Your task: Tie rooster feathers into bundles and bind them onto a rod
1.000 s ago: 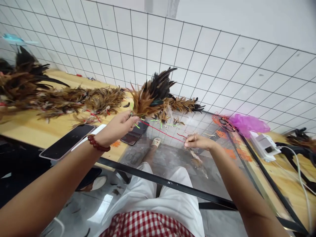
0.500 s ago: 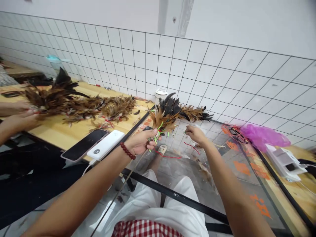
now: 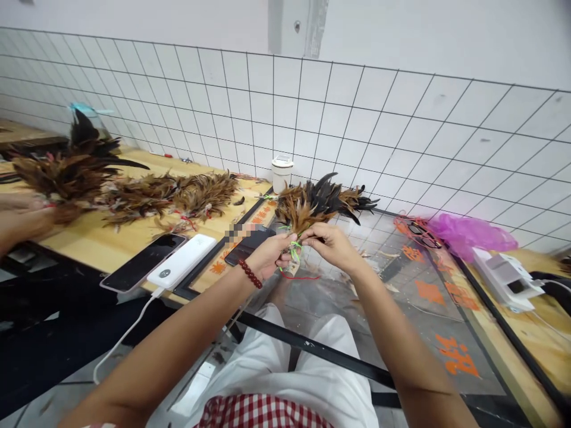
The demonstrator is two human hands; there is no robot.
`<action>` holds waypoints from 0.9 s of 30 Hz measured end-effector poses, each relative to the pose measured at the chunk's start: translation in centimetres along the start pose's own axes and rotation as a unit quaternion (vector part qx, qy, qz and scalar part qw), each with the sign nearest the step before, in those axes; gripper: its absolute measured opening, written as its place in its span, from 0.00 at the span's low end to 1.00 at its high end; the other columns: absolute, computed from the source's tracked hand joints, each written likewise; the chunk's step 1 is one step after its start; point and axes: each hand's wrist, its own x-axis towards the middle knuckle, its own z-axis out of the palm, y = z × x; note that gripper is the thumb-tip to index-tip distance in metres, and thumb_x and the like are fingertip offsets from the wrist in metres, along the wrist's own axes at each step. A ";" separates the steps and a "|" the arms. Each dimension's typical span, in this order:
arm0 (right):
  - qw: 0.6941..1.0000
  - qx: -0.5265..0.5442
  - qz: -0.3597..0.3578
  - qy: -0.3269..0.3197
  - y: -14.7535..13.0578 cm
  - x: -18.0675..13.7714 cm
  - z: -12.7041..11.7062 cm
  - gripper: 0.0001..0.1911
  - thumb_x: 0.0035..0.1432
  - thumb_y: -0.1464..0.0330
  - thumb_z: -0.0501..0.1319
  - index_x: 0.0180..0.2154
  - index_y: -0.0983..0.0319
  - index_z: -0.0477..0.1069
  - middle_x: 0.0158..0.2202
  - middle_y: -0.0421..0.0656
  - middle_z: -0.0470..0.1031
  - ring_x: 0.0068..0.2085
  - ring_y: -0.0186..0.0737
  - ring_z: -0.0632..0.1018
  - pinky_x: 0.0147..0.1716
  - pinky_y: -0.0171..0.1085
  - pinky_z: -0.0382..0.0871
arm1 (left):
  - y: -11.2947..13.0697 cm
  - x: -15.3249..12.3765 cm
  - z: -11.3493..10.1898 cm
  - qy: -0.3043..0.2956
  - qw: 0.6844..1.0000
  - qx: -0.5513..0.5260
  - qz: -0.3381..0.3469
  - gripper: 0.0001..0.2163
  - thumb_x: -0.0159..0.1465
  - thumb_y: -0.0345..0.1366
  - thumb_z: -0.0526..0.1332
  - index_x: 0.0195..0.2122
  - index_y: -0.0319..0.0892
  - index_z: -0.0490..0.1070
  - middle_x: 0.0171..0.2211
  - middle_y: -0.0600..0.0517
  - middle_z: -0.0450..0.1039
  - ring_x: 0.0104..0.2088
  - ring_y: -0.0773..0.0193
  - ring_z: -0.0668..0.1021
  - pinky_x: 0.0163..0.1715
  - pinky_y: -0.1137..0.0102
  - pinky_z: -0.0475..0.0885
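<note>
A bundle of brown and black feathers [image 3: 307, 205] points away from me, with bright green string [image 3: 294, 252] wound at its base. My left hand [image 3: 273, 257], a red bead bracelet above it, is closed around that base and a thin stick running down toward me. My right hand [image 3: 329, 245] meets the bundle from the right, fingers pinched at the feather ends; what lies between the fingertips is too small to make out. A red string [image 3: 303, 277] hangs below the left hand. More feathers [image 3: 357, 199] lie behind the bundle on the glass tabletop [image 3: 401, 285].
At left, another person's hands [image 3: 27, 220] hold a feather bundle [image 3: 66, 175] over a wooden table [image 3: 93, 249]. A phone [image 3: 143, 261], a white power bank [image 3: 182, 260] and a dark phone [image 3: 250, 244] lie nearby. A white cup [image 3: 282, 173], purple plastic bag [image 3: 468, 238] and white power strip [image 3: 506, 279] sit beyond.
My right hand has moved left, from apart over the glass to the feather base beside my left hand. The view has shifted slightly.
</note>
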 end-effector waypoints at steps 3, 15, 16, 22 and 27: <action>0.998 -0.049 -0.031 0.033 1.1 -0.1 0.1 0.06 0.58 0.71 0.60 0.32 0.59 0.77 0.31 0.42 0.72 0.35 0.36 0.73 0.37 0.36 0.67 | -0.3 -0.1 0.1 0.005 0.999 0.040 0.012 0.13 0.59 0.42 0.63 0.31 0.37 0.65 0.24 0.52 0.66 0.15 0.79 0.56 0.13 0.81 0.43; 0.993 -0.101 -0.039 0.049 1.3 -0.6 1.0 0.10 0.57 0.75 0.56 0.35 0.60 0.74 0.35 0.43 0.69 0.38 0.37 0.71 0.38 0.35 0.65 | -1.3 -0.7 1.2 0.083 0.982 0.162 0.050 0.18 0.55 0.47 0.66 0.30 0.39 0.61 0.21 0.58 0.62 0.14 0.79 0.57 0.15 0.77 0.46; 0.992 -0.092 -0.024 0.080 1.5 -0.6 1.0 0.09 0.56 0.75 0.56 0.36 0.60 0.73 0.36 0.44 0.69 0.39 0.37 0.71 0.40 0.36 0.66 | -1.1 -0.8 1.0 0.087 0.981 0.160 0.060 0.17 0.56 0.47 0.65 0.30 0.39 0.61 0.21 0.58 0.62 0.14 0.79 0.56 0.15 0.77 0.45; 0.946 0.111 0.209 0.221 3.5 -0.2 2.9 0.13 0.49 0.72 0.56 0.40 0.60 0.66 0.38 0.45 0.69 0.38 0.39 0.70 0.39 0.38 0.68 | 0.4 -1.6 -0.1 0.113 0.977 0.145 0.103 0.15 0.58 0.46 0.63 0.30 0.40 0.60 0.21 0.57 0.62 0.15 0.78 0.56 0.15 0.78 0.45; 0.846 0.478 0.227 -0.058 1.3 -0.6 5.7 0.22 0.40 0.72 0.64 0.41 0.56 0.66 0.40 0.42 0.72 0.39 0.39 0.73 0.41 0.38 0.68 | 1.2 -2.0 -0.3 0.108 0.980 0.123 0.117 0.16 0.56 0.45 0.65 0.31 0.41 0.61 0.19 0.59 0.59 0.14 0.78 0.55 0.15 0.78 0.45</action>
